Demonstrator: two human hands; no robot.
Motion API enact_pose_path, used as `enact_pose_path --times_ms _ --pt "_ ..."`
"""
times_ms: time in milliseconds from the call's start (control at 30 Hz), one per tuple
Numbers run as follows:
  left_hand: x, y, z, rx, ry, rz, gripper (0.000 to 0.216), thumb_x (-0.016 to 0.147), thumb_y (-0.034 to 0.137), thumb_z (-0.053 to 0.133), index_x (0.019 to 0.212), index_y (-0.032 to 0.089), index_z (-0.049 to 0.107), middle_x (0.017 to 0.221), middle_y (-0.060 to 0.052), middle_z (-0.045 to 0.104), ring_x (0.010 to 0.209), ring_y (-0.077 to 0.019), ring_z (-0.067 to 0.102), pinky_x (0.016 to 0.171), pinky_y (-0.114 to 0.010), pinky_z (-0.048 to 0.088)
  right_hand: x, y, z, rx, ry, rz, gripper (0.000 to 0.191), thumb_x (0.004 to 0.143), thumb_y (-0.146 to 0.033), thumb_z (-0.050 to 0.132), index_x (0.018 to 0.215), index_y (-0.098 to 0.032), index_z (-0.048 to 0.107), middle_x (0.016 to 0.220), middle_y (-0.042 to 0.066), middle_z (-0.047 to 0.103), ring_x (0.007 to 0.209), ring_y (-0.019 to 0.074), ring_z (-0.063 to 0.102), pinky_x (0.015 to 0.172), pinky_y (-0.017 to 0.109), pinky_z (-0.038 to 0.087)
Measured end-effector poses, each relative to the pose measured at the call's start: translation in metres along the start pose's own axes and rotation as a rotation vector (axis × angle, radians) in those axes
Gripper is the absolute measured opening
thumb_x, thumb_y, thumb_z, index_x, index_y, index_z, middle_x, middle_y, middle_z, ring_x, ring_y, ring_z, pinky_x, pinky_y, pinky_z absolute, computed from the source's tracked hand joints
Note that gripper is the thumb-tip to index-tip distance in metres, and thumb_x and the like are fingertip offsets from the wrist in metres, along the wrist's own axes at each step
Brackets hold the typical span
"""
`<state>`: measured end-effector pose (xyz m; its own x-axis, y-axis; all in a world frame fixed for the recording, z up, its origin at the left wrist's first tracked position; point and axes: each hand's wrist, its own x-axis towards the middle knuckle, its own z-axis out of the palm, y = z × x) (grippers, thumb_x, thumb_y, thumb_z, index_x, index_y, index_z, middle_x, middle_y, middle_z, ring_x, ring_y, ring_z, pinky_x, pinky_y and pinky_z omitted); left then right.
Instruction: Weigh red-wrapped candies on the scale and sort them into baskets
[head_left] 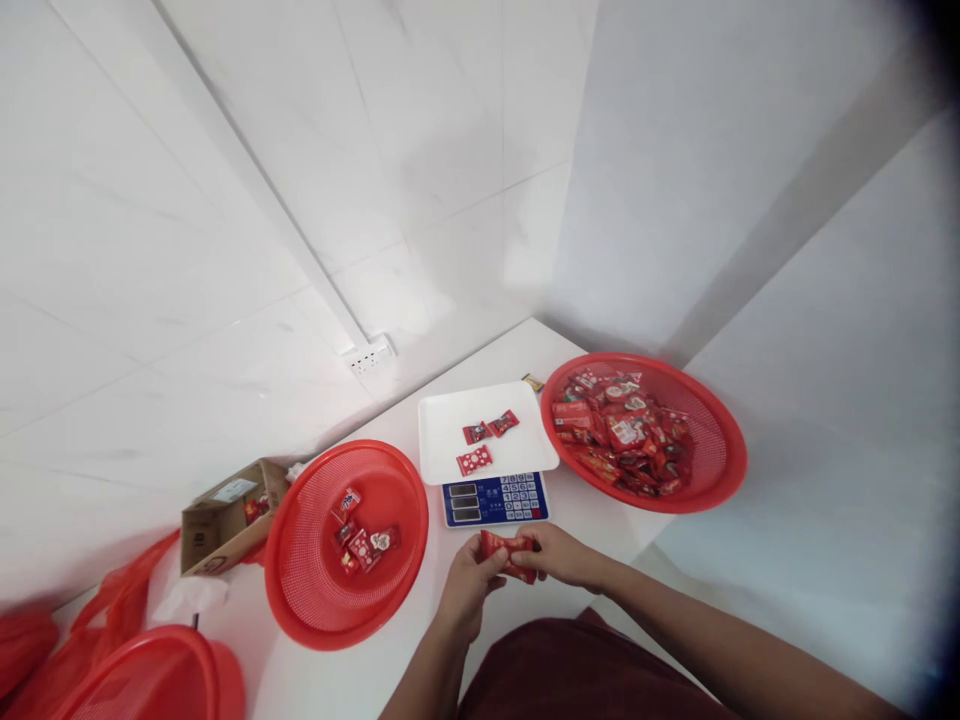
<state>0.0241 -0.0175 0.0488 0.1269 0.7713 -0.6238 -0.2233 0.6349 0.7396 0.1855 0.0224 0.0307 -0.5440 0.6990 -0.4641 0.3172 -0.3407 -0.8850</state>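
Observation:
Between my two hands is a red wrapped snack packet [508, 556], held in front of the scale near the table's front edge. My left hand [471, 580] grips its left end, thumb on top. My right hand [555, 555] pinches its right end. Just beyond them is a digital scale [495, 500] with a blue keypad panel. On its white tray [442, 430] lie a red polka-dot packet [474, 460] and two dark red packets, one of them a small red packet [504, 423] at the right.
To the right, a red basket [724, 450] holds a heap of red packets. Several packets lie in another red basket [300, 580] at left. Behind that stands a cardboard box [217, 530]; a third red basket [217, 670] is at lower left. A wall socket [369, 357] sits above the table.

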Motion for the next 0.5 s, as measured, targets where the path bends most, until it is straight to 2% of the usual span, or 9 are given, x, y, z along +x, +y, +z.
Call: enact_pose_path --times_ms 133,267,367,500 --pt "-0.003 0.0 -0.002 0.051 -0.002 -0.003 0.036 0.062 0.042 0.069 0.084 0.017 0.057 0.079 -0.005 0.064 0.071 -0.0147 0.057 0.066 -0.026 0.036 0.001 0.003 0.002 -0.016 -0.028 0.019 0.019 0.07 -0.034 0.058 0.066 -0.016 0.051 0.055 -0.001 0.059 0.051 0.0102 0.053 0.049 0.021 0.039" --pt "-0.004 0.002 0.0 0.037 -0.028 -0.05 0.042 0.064 0.047 0.066 0.092 0.016 0.057 0.088 -0.008 0.064 0.076 -0.016 0.057 0.068 -0.027 0.038 0.003 0.0 -0.001 0.035 -0.031 0.019 0.022 0.07 -0.036 0.059 0.067 -0.016 0.051 0.056 -0.001 0.06 0.05 0.0104 0.052 0.048 0.021 0.038" --pt "-0.003 0.001 -0.003 0.002 0.058 -0.062 0.048 0.064 0.047 0.066 0.101 0.018 0.054 0.097 -0.009 0.059 0.077 -0.0154 0.056 0.07 -0.029 0.042 0.006 -0.001 -0.01 0.065 0.035 0.031 0.026 0.07 -0.04 0.059 0.07 -0.014 0.055 0.057 0.0 0.06 0.05 0.0106 0.051 0.049 0.022 0.037" --pt "-0.003 -0.003 -0.015 -0.029 0.142 -0.074 0.045 0.066 0.04 0.064 0.104 0.018 0.051 0.103 -0.008 0.053 0.077 -0.0142 0.056 0.072 -0.029 0.044 0.011 0.0 -0.032 0.155 0.21 0.097 0.033 0.07 -0.046 0.059 0.077 -0.013 0.056 0.061 0.002 0.061 0.053 0.0104 0.052 0.051 0.022 0.038"
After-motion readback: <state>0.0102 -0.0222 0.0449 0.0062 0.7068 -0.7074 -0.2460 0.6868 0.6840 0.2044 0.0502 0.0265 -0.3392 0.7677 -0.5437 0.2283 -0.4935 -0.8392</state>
